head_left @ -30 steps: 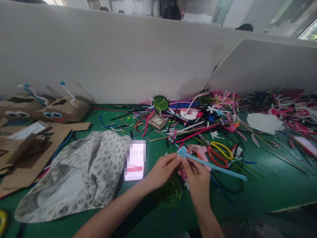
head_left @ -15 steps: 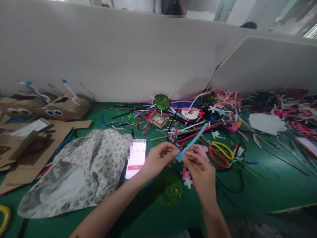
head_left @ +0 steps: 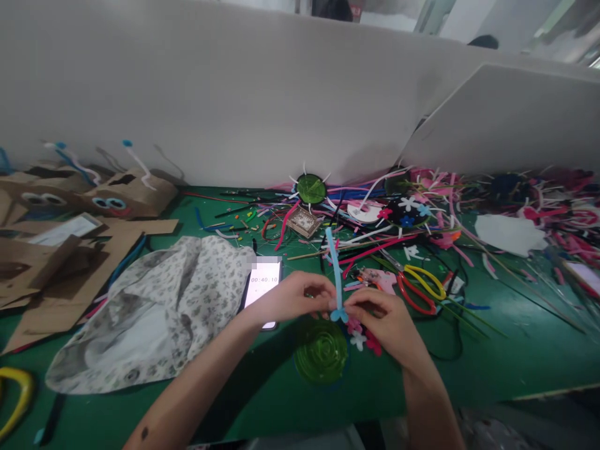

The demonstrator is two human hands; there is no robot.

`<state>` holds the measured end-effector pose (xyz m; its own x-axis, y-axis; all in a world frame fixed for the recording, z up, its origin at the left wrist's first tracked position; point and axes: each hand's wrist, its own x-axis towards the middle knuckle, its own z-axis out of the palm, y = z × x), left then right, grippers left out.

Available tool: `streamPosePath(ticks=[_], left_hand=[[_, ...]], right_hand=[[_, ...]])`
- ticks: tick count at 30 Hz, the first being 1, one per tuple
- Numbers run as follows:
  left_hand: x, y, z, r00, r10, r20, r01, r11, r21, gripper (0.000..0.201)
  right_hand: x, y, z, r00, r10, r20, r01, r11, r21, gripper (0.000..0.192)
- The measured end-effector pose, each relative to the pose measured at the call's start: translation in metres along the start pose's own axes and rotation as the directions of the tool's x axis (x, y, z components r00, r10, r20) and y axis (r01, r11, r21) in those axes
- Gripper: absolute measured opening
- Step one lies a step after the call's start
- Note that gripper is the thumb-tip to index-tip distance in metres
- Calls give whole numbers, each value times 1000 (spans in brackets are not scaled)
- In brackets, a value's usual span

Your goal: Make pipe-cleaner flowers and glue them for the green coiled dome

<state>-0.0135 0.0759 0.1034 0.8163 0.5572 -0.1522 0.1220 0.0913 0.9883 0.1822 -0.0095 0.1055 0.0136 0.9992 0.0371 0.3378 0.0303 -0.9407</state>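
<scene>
Blue strip (head_left: 334, 262): now standing upright, swung up from flat. Left hand (head_left: 300, 298), right hand (head_left: 382, 319) pinching its flower end above green disc (head_left: 321, 351).

Bare forearms, no sleeves; both hands (head_left: 347, 309) apparently without rings.

We are counting two hands (head_left: 300, 297) (head_left: 382, 319), one light blue strip (head_left: 334, 262), two green discs (head_left: 321, 351) (head_left: 312, 188), one phone (head_left: 264, 282), one pair of scissors (head_left: 422, 287) (red and yellow handles), and one floral cloth (head_left: 154, 312).
</scene>
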Motion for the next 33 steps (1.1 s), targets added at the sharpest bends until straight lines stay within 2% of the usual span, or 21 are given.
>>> streamPosePath(ticks=[3, 6, 8, 10, 13, 16, 18, 23, 28, 33], left_hand=[[-6, 1, -4, 993, 4, 118, -8, 1000, 30, 16], [-10, 1, -6, 982, 2, 189, -13, 998, 58, 15], [-11, 1, -6, 975, -10, 223, 2, 999, 35, 14], [-11, 1, -6, 968, -18, 251, 33, 998, -55, 15], [-9, 0, -8, 951, -21, 308, 79, 981, -177, 23], [-6, -3, -11, 941, -22, 338, 97, 974, -206, 30], [-4, -6, -12, 952, -14, 306, 86, 971, -223, 33], [2, -12, -10, 992, 40, 117, -10, 969, -245, 33], [5, -11, -5, 996, 65, -66, -77, 977, -201, 33], [9, -15, -1, 994, 57, -94, -74, 980, -187, 22]], right_hand=[[3, -9, -4, 984, 118, 134, -131, 987, 90, 25], [5, -15, -4, 940, 216, 263, -256, 958, 128, 41], [7, -16, -3, 896, 243, 371, -305, 945, 118, 43], [8, -17, -2, 860, 254, 443, -336, 934, 117, 40], [9, -18, 2, 845, 268, 463, -363, 923, 128, 33], [8, -15, 7, 864, 264, 429, -357, 922, 150, 27], [7, -12, 8, 886, 250, 390, -339, 924, 179, 25], [8, -7, 8, 917, 239, 319, -334, 897, 288, 27], [8, -8, 8, 947, 203, 250, -283, 895, 344, 24], [8, -4, 5, 948, 214, 235, -295, 866, 403, 24]])
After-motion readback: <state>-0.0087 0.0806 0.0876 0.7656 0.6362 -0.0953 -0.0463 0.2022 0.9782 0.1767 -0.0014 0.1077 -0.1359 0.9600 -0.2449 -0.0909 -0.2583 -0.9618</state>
